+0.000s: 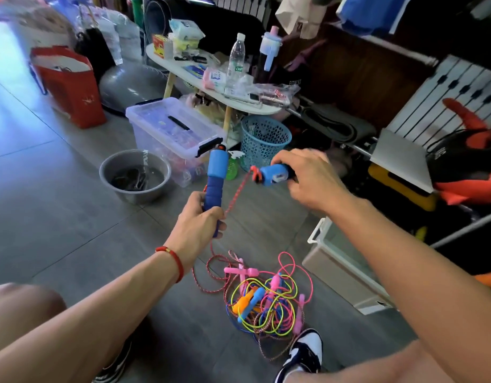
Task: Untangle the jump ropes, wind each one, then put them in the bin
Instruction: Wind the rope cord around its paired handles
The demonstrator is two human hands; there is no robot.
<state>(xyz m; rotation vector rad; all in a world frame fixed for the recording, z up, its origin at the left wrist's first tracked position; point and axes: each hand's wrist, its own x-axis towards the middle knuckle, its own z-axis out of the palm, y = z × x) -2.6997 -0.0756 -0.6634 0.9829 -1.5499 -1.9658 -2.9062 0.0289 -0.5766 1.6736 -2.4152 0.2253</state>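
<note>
My left hand [201, 219] grips the lower end of an upright blue jump-rope handle [216, 178]. My right hand [305, 178] holds the matching blue handle [274, 174] lying sideways, its orange tip pointing left. A red-and-white braided rope [236, 195] runs from that tip down past my left hand to the floor. Below the hands lies a tangled pile of jump ropes [263, 299] in pink, yellow, blue and orange, with several handles in it. An open clear bin [341, 269] with a white rim sits on the floor to the right of the pile.
A steel bowl [135, 175] holding dark rope stands at left centre. Behind it are a lidded clear box [172, 131], a blue mesh basket [265, 139] and a cluttered white table [211, 78]. A red bag [70, 84] stands far left. My shoe [305, 352] touches the pile.
</note>
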